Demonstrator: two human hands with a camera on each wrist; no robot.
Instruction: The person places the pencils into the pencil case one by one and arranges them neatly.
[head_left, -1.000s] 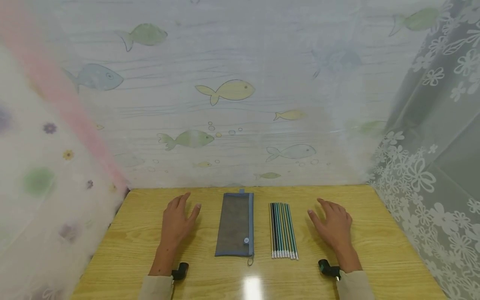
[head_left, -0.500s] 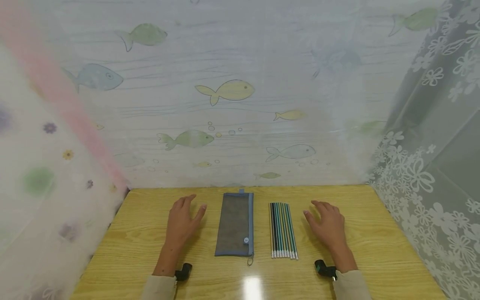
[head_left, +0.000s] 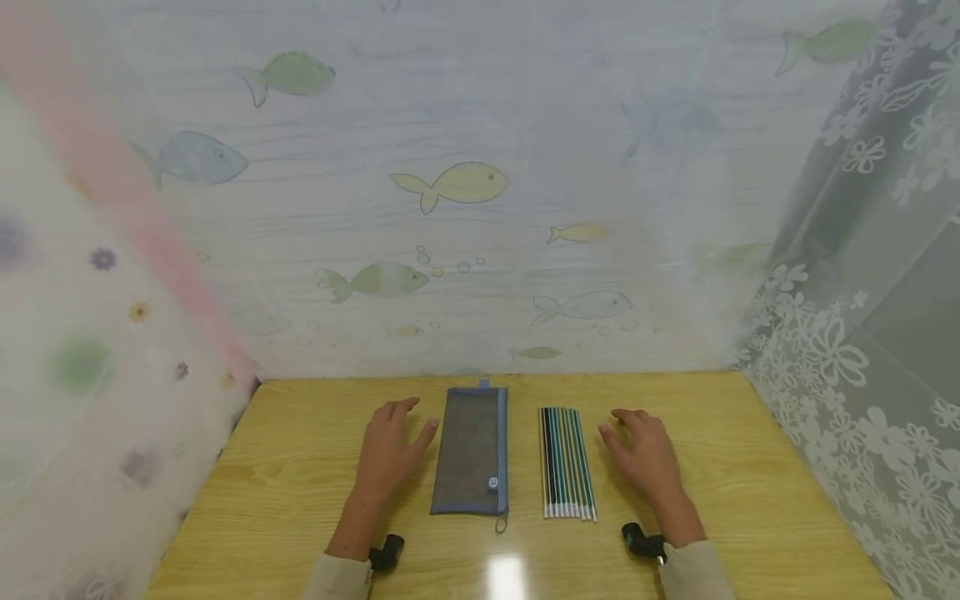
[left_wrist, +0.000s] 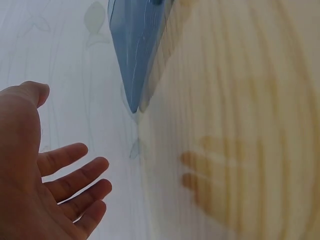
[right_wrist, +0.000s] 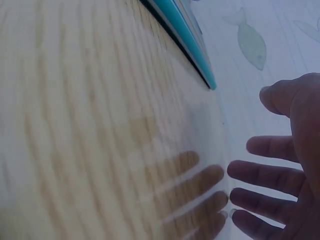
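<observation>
In the head view a grey mesh pencil case [head_left: 468, 450] with a blue zipper edge lies flat on the wooden table. My left hand [head_left: 390, 454] hovers just left of it, fingers spread loosely and holding nothing. Right of the case lies a row of several pencils [head_left: 567, 462], side by side, their white eraser ends toward me. Beyond them my right hand [head_left: 643, 458] is held with relaxed fingers and an empty palm. The left wrist view shows the blue edge of the case beyond the left fingers [left_wrist: 80, 182]; the right wrist view shows a teal pencil near the right fingers [right_wrist: 265, 172].
The table [head_left: 270, 500] meets a pale wall covering with fish drawings [head_left: 480, 183] at its back edge. A floral sheet [head_left: 97, 350] stands at the left and a lace curtain [head_left: 832, 367] at the right. Each wrist carries a small black camera [head_left: 387, 552].
My left hand has moved right, closer to the pencil case. The right hand has shifted left toward the pencils. Case and pencils lie as before.
</observation>
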